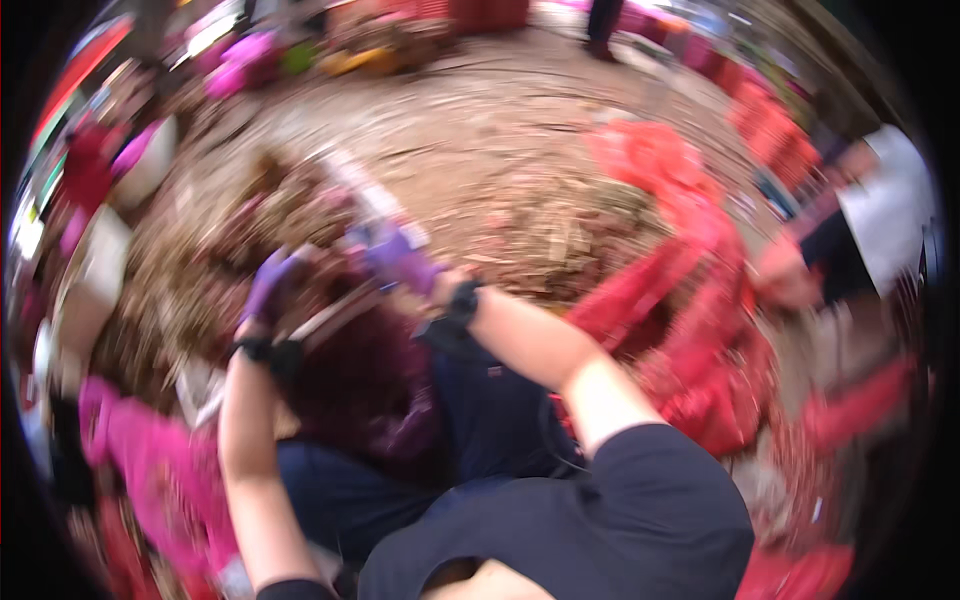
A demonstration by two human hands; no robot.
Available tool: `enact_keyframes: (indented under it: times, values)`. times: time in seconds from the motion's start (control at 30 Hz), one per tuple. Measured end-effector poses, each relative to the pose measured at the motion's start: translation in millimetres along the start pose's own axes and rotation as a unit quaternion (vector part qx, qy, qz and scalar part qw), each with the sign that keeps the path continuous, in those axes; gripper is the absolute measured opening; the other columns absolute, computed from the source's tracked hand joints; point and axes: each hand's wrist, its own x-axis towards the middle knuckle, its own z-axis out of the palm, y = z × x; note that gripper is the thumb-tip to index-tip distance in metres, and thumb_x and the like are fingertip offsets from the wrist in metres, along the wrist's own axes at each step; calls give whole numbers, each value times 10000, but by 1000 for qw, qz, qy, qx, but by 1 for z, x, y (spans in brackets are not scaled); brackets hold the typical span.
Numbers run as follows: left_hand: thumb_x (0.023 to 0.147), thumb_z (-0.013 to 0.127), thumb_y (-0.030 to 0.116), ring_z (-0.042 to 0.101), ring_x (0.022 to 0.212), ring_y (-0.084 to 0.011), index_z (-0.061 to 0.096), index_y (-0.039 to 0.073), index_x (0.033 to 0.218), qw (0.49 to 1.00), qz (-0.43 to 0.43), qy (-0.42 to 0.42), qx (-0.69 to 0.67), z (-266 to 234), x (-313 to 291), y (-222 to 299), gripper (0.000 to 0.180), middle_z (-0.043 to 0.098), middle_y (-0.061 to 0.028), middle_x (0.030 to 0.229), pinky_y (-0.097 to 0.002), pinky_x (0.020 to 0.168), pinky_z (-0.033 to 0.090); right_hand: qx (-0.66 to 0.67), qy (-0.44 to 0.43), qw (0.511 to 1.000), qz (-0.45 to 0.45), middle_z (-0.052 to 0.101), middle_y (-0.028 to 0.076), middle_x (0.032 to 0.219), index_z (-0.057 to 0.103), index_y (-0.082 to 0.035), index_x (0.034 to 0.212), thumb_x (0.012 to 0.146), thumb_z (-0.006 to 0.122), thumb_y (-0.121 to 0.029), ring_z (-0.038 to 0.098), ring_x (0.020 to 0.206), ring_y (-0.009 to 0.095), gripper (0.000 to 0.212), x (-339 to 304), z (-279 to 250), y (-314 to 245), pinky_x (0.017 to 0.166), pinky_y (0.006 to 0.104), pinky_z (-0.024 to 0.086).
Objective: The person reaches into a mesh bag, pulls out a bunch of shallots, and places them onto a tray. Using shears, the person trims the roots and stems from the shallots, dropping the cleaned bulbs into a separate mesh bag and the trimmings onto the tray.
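Nearest me, dark purple bag (pixel 360 390) between the wearer's navy-clad legs (pixel 495 410), red bag (pixel 715 400) at right; past the purple one I get left hand (pixel 272 285) and right hand (pixel 402 260), both purple-gloved, at the brown-purple plant heap (pixel 295 215), toward the ground's (pixel 470 120) left edge; blurred, can't tell if either grips; pale brown pile (pixel 570 235) right, red containers (pixel 490 12) along the ground's far edge
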Motion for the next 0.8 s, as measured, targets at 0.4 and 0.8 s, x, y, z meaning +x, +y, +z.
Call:
enact_keyframes:
  times: [0.4,0.8]
  values:
    - [883,542,198,573,849,-123,576,70,1100,949,214,36,229,-43,-19,-82,255,606,-43,1042,-330,842,486,-112,-66,986,-100,594,1,788,535,-34,1008,849,636,-89,537,639,68,196,56,50,1,546,201,432]
    - [922,552,356,652,834,-206,607,142,1029,898,-31,201,-390,15,-6,-55,245,665,-46,947,-384,801,533,10,-93,993,-75,595,50,946,498,-15,1143,865,595,-65,581,820,105,298,76,91,30,743,235,482]
